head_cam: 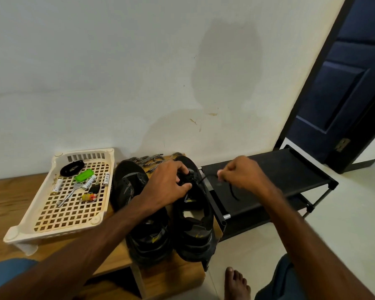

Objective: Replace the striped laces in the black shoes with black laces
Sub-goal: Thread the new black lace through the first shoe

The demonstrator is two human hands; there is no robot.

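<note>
Both hands hold: my left hand [169, 181] grips the black shoe [196, 217] on the bench [11, 193] at its eyelets, my right hand [240, 174] pinches the limp black lace [233, 192], probably best taken near its stiffer tip.

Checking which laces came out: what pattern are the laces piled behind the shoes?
The laces are black-and-white striped; head view.

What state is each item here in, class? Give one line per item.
Striped laces: out of the shoes, heaped behind them.
Image-left shoe: no lace showing.
Image-right shoe: black lace partly threaded; left hand grips it.
Black lace: drawn sideways, pinched by right hand.
Spare black lace: coiled in tray.
</note>
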